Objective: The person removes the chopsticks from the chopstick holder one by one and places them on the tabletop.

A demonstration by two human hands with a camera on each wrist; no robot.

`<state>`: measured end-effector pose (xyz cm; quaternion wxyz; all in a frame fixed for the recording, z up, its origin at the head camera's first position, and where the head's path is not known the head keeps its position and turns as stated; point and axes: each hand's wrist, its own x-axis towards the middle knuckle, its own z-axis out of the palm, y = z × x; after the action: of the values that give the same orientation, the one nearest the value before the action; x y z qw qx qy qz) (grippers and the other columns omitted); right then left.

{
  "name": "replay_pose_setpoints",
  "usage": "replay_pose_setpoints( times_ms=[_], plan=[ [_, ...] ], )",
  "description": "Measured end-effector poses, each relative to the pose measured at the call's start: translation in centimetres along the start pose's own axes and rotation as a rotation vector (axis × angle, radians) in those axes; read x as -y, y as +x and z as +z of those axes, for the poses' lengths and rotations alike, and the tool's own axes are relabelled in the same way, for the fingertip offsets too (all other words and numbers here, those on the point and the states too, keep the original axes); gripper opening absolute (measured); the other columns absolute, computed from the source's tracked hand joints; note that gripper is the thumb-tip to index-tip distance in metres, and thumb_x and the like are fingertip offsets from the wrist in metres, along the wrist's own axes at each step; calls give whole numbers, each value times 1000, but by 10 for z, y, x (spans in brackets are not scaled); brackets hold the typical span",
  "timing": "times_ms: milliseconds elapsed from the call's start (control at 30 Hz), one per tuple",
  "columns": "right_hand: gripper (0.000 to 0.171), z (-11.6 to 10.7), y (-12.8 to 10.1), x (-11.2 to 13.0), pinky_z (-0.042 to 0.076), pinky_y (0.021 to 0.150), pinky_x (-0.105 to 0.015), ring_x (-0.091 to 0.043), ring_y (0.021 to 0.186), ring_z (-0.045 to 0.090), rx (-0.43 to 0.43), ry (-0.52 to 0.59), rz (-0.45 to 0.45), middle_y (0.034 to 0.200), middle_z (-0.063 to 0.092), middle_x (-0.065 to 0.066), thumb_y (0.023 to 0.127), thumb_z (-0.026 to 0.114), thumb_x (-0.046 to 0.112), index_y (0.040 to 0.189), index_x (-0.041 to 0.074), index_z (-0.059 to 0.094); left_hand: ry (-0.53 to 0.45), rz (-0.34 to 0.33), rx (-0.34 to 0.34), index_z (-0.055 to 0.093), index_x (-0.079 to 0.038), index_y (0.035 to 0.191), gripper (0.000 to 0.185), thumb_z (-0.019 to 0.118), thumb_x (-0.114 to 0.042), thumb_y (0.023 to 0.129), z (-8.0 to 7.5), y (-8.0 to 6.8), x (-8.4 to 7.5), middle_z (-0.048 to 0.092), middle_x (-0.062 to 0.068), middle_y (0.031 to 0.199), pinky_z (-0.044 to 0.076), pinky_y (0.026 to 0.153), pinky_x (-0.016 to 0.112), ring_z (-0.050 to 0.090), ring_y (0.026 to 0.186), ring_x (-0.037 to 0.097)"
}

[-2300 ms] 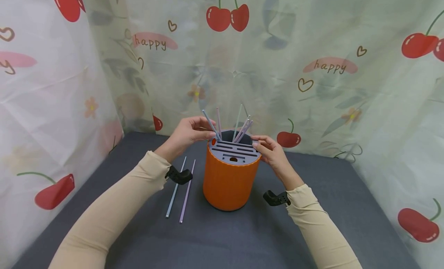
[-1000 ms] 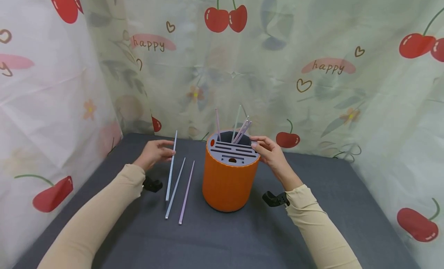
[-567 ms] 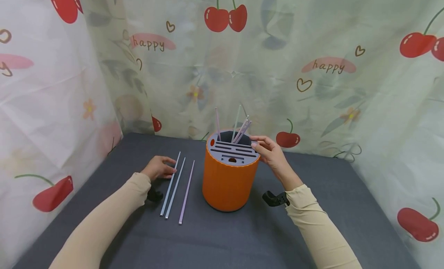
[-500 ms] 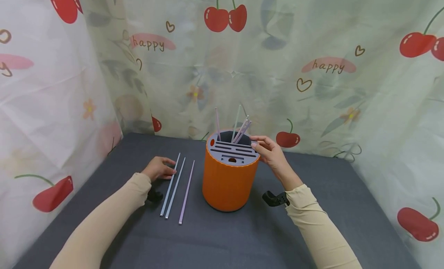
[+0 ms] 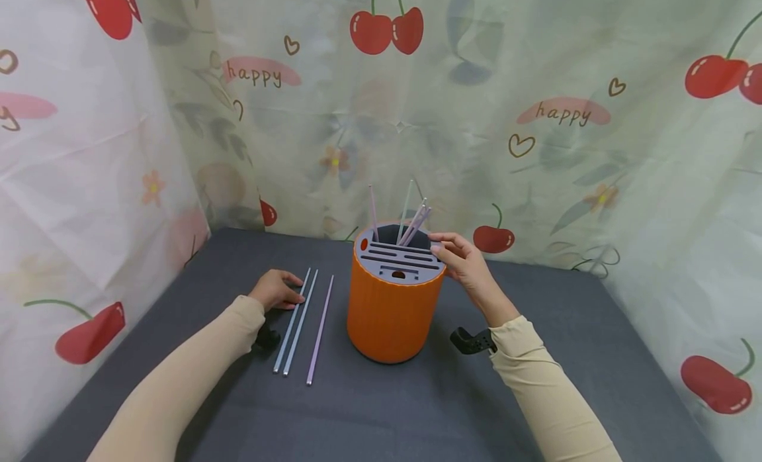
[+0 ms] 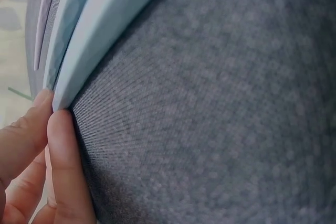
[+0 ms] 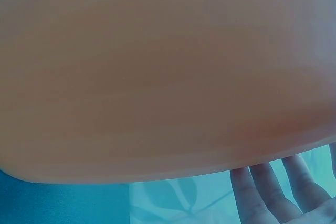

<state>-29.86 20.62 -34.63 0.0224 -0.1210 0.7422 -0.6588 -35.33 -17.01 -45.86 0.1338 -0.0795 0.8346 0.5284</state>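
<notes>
My left hand (image 5: 276, 290) pinches the far end of a pale blue chopstick (image 5: 286, 339) lying on the table. In the left wrist view, thumb and finger meet at the tip of this chopstick (image 6: 100, 35). Close to its right lies a second blue chopstick (image 5: 301, 323), and a purple chopstick (image 5: 321, 330) is farther right. An orange utensil holder (image 5: 389, 323) with a slotted grey top stands upright. My right hand (image 5: 467, 267) grips its right rim by thumb and fingers. The holder's wall (image 7: 157, 77) fills most of the right wrist view, hiding the fingertips.
Several chopsticks (image 5: 417, 225) lean in the holder's rear opening. Dark cloth covers the table (image 5: 381, 409). A curtain (image 5: 464, 118) with cherry prints hangs behind and on both sides. Each wrist wears a black camera (image 5: 473, 341).
My left hand has drawn the blue chopstick out of the holder and laid it left of the other two, then shifted slightly right with it. My right hand stays on the rim.
</notes>
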Motion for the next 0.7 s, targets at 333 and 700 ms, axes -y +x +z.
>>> replay_pose_setpoints(
  times_ms=[333, 700],
  plan=[
    [35, 0, 0, 0, 54, 85, -25, -15, 103, 57, 5, 1, -8, 112, 58, 2, 98, 59, 26, 130, 12, 54, -4, -15, -2, 60, 5, 120, 46, 76, 7, 77, 0, 2, 2, 57, 15, 93, 57, 54, 23, 60, 54, 8],
    [39, -2, 2, -2, 51, 92, -31, -16, 108, 54, 7, -19, 11, 116, 55, 1, 97, 60, 29, 131, 12, 54, -55, 13, 3, 59, 7, 122, 43, 74, 2, 82, -5, 0, -4, 64, 11, 91, 59, 59, 25, 65, 62, 9]
  ],
)
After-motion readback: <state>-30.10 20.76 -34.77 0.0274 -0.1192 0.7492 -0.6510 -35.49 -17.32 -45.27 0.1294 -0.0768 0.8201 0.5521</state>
